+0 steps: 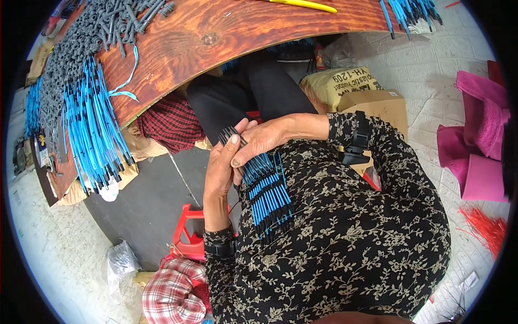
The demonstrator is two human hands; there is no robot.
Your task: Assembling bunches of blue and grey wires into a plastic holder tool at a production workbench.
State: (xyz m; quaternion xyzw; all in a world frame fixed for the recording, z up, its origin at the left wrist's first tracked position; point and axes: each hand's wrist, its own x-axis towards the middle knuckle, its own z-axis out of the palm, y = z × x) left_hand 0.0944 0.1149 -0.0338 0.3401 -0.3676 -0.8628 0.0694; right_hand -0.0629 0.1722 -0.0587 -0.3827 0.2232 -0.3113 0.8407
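In front of my body I hold a bundle of thin blue rods with black ends and black bands. My left hand is closed round its upper part, the thumb lying along the black tips that stick up. Across it comes my right hand, with its thumb pressed on the bundle next to the left thumb and its fingers mostly hidden behind. The rods slant down to the right against my flowered top, and their lower ends fan out.
On the curved wooden table lie a heap of grey plastic plugs, more blue rods and a yellow-handled tool. A red stool stands at lower left. A yellow sack and a cardboard box sit beyond my right arm.
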